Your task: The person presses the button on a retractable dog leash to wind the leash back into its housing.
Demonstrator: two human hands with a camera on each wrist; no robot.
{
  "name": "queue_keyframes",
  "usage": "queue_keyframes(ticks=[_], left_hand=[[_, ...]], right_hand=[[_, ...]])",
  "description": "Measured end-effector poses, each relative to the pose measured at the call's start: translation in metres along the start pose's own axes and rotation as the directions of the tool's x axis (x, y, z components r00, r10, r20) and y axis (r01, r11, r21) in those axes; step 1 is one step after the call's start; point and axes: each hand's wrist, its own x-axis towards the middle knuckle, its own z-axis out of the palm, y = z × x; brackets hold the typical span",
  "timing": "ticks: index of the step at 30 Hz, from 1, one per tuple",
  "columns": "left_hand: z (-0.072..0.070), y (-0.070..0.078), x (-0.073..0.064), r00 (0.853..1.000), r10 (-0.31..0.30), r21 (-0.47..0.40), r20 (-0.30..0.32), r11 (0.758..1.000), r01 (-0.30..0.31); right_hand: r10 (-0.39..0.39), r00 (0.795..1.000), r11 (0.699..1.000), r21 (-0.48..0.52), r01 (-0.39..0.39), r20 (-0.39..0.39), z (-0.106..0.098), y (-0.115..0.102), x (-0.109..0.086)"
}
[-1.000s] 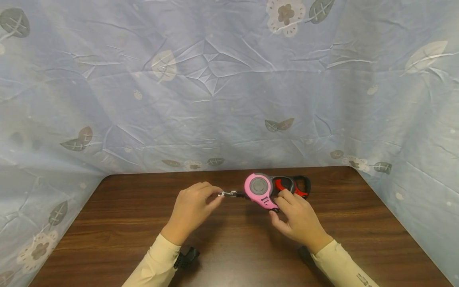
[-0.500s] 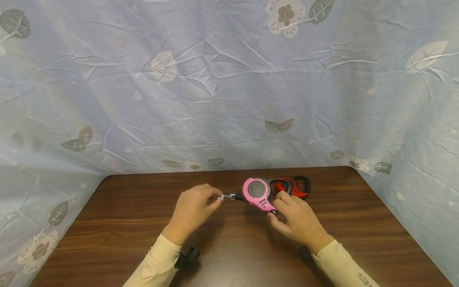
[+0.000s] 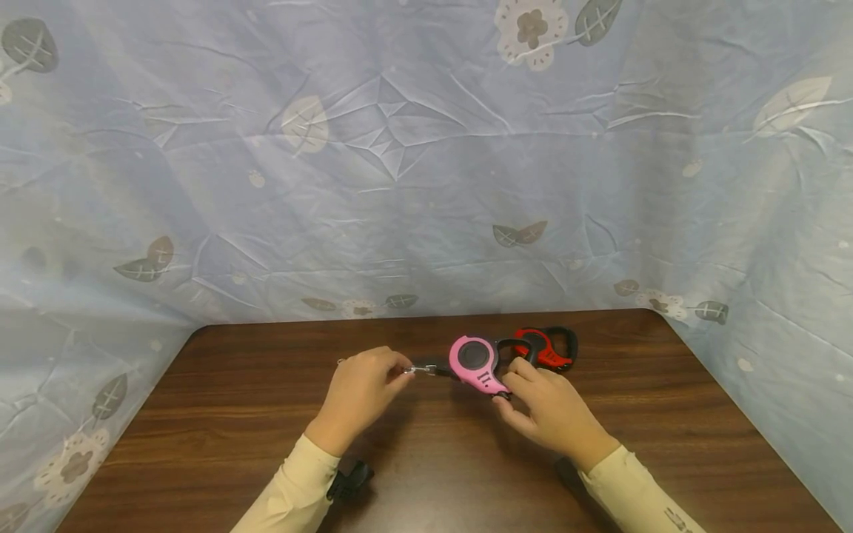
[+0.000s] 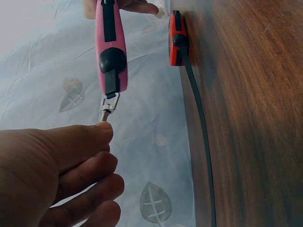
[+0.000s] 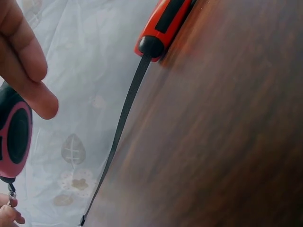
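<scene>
My left hand (image 3: 363, 392) pinches the small metal clip (image 3: 421, 369) of a pink retractable dog leash (image 3: 474, 355) between thumb and index finger. In the left wrist view, the clip (image 4: 109, 105) sits close under the leash's black nozzle. My right hand (image 3: 549, 407) grips the pink leash by its dark loop handle, raised over the table. Behind it on the table lies a red retractable leash (image 3: 543, 348), with no hand on it. A black strap (image 5: 127, 109) runs out of the red leash along the table, as both wrist views show.
The dark wood table (image 3: 426, 474) ends at a pale blue curtain (image 3: 426, 185) printed with leaves and flowers, which also closes off both sides. A small metal bit (image 3: 341, 361) shows just beyond my left hand's knuckles. Each wrist carries a black strapped device (image 3: 349, 480).
Both hands bring the pink leash and its clip slightly down and nearer in the head view. More of the red leash shows behind it. The grips stay the same.
</scene>
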Motion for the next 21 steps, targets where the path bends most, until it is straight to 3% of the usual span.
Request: queue_keyframes(ticks=[8,14,21], left_hand=[[0.003,0.001,-0.002,0.994,-0.043,-0.008,0.099,0.999,0.044],[0.007,-0.001,-0.004,0.978,-0.089,-0.012,0.19,0.996,0.093],[0.011,-0.002,-0.007,0.963,-0.096,0.005,0.253,0.995,0.098]], right_hand=[[0.001,0.998,0.999,0.032,-0.003,0.06,0.0,-0.003,0.0],[0.0,0.992,0.998,0.068,-0.009,0.129,0.003,-0.004,-0.004],[-0.006,0.972,0.993,0.113,-0.022,0.237,0.004,-0.006,-0.006]])
